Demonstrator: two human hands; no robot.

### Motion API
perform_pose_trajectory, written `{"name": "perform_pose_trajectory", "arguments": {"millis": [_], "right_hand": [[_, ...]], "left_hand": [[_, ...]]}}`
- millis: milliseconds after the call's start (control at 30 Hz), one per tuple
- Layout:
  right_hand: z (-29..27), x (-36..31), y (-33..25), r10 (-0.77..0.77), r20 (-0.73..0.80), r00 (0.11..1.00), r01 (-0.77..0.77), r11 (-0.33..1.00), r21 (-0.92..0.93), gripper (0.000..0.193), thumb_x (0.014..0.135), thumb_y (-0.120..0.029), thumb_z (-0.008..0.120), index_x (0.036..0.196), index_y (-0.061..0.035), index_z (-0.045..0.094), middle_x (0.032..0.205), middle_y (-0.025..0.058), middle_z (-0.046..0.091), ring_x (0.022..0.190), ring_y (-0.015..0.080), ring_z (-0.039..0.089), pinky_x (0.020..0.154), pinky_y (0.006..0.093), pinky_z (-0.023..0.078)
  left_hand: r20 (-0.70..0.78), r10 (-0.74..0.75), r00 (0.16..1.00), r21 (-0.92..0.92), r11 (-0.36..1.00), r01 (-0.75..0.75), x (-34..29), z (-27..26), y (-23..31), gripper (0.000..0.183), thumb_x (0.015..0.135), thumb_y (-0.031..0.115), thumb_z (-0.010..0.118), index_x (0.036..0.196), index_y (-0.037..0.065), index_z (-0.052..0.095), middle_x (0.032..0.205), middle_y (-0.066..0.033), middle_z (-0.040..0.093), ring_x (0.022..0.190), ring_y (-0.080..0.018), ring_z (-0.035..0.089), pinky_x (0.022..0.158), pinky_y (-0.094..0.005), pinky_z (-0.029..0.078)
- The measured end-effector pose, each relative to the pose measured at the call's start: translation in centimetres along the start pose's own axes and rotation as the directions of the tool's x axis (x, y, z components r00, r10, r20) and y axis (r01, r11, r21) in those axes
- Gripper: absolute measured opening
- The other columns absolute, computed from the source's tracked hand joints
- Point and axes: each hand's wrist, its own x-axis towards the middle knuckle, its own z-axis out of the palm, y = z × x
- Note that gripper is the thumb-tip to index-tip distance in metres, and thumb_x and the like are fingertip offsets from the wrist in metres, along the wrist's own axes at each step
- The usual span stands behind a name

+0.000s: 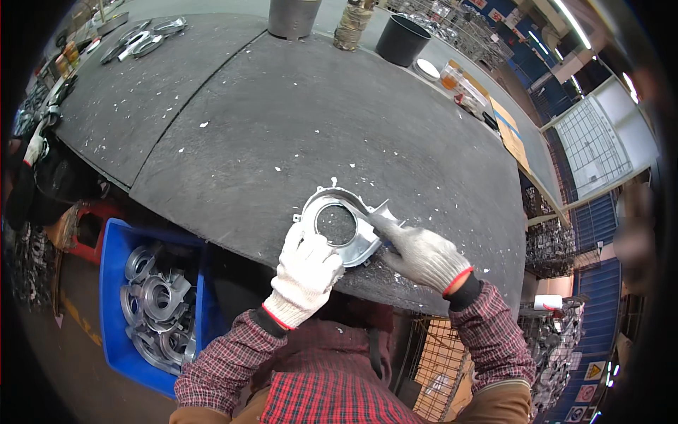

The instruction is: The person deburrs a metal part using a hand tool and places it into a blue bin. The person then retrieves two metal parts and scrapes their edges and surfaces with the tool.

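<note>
A silver metal housing (361,249), shaped like a ring with a round opening and a short outlet at one side, lies at the near edge of the dark table. My left hand (305,272), in a white knitted glove, grips its near left rim. On the housing's right, beside the outlet, is my right hand (421,253) in a greyer glove. Its fingers are closed and point toward the inner wall. Whatever they hold, if anything, blends with the grey metal.
Similar metal housings (161,297) fill a blue bin (113,311) below on the left. The dark tabletop (282,120) carries pale scraps. Along its far side stand a grey bucket (292,18), a wrapped cylinder (353,27) and a black bucket (403,41). Another person's gloved hand (35,147) shows far left.
</note>
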Motion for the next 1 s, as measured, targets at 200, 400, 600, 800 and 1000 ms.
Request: {"name": "perform_pose_trajectory", "arguments": {"millis": [200,400,600,800,1000], "right_hand": [[-0.6,0.6,1.4,-0.141,-0.061,0.988,0.143,0.989,0.041,0.073,0.097,-0.018,0.066,0.165,-0.0223,0.041,0.105,0.0257,0.077,0.092,0.0437,0.078,0.079,0.0542,0.063],[-1.6,-4.3,2.9,0.047,0.093,0.995,-0.047,0.999,-0.007,0.07,0.099,-0.022,0.067,0.164,-0.0196,0.042,0.108,0.0235,0.079,0.096,0.042,0.079,0.081,0.0531,0.064],[-0.4,-4.3,3.7,0.039,0.019,0.999,-0.04,0.998,0.044,0.065,0.1,-0.024,0.067,0.161,-0.0188,0.045,0.106,0.0248,0.078,0.095,0.0415,0.079,0.078,0.0518,0.064],[1.8,-11.1,4.6,-0.01,-0.276,0.961,0.114,0.925,0.363,0.072,0.096,-0.015,0.075,0.162,-0.0118,0.047,0.122,0.0213,0.078,0.106,0.034,0.08,0.092,0.0427,0.064],[6.0,-10.5,4.4,0.023,-0.341,0.94,0.169,0.835,0.523,0.069,0.098,-0.016,0.074,0.162,-0.0099,0.047,0.116,0.025,0.076,0.101,0.0393,0.08,0.086,0.0483,0.065]], "left_hand": [[0.008,-0.024,1.0,-0.065,0.998,0.024,-0.1,0.7,0.0,0.023,0.067,0.011,0.081,0.084,0.011,0.066,0.089,-0.0066,0.067,0.092,-0.0304,0.07,0.096,-0.0533,0.054],[0.006,-0.039,0.999,-0.036,0.999,0.039,0.3,0.4,0.5,0.034,0.066,0.01,0.087,0.094,0.01,0.068,0.092,-0.0077,0.07,0.095,-0.0338,0.072,0.099,-0.0561,0.054],[0.052,0.02,0.998,-0.057,0.998,-0.017,0.7,1.1,0.2,0.04,0.064,0.01,0.089,0.098,0.008,0.068,0.095,-0.0086,0.071,0.098,-0.0351,0.071,0.101,-0.0595,0.052],[0.246,-0.014,0.969,0.06,0.998,-0.001,4.8,-0.7,-0.3,0.021,0.078,0.013,0.085,0.093,0.006,0.072,0.084,-0.0081,0.069,0.089,-0.0318,0.072,0.084,-0.0459,0.056],[0.068,-0.506,0.86,-0.444,0.757,0.48,8.1,-0.8,1.9,0.02,0.106,0.017,0.067,0.108,-0.001,0.075,0.091,-0.0148,0.078,0.083,-0.0268,0.078,0.078,-0.036,0.06]]}}
